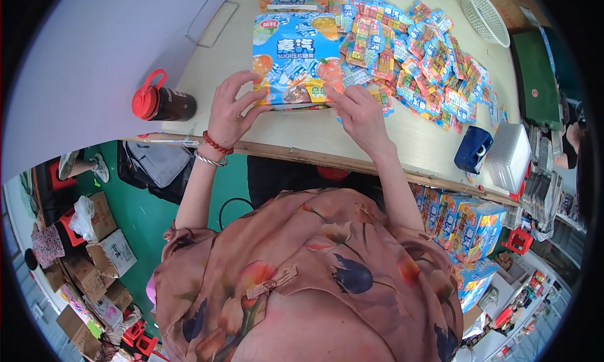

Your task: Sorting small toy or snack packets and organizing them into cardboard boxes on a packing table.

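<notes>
A blue printed carton [297, 63], with pictures of cups and food on its face, lies on the table in front of me. Its far end has a raised flap. My left hand [231, 110] grips the near left corner, fingertips and thumb on its edge. At the near right corner, my right hand [363, 113] pinches the carton's edge between thumb and fingers. Just right of the carton spreads a heap of colourful flat sweet packs [434, 63], several reaching close to my right hand.
A dark bottle with a red lid [165, 104] stands left on the table [207, 85]. Wire frame [214, 16], white basket [484, 16], blue tape dispenser [473, 149] and stacked clear trays [508, 157] line the edges. More printed cartons [465, 227] are stacked below the table's right side.
</notes>
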Demonstrator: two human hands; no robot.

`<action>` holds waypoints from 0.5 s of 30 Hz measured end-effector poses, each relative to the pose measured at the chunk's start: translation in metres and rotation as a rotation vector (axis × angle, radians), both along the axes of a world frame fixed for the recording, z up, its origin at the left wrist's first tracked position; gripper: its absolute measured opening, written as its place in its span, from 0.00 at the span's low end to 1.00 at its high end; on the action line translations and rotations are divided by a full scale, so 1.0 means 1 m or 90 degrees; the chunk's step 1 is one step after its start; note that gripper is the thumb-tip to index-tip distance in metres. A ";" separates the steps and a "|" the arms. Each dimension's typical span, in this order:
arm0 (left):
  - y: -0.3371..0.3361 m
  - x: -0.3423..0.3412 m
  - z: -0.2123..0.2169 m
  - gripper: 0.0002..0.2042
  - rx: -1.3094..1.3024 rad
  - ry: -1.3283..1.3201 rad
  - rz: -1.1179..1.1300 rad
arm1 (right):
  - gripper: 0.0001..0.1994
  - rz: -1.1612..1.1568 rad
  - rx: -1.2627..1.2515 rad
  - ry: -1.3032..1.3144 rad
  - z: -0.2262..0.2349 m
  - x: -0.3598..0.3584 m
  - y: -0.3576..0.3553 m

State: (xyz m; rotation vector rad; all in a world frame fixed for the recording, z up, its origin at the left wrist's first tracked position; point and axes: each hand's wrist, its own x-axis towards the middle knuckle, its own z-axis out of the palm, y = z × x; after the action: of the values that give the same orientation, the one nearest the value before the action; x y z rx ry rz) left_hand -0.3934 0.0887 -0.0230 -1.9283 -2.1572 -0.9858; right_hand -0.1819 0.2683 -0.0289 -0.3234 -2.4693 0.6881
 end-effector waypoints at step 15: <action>0.029 0.026 -0.020 0.28 -0.098 0.196 -0.112 | 0.19 -0.049 0.120 0.078 -0.042 -0.002 -0.012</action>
State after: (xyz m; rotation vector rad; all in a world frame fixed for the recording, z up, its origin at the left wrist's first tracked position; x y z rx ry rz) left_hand -0.3674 0.1181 -0.0431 -2.2014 -1.9671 -0.5093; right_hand -0.1842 0.2562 -0.0711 -0.2927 -2.3697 0.4274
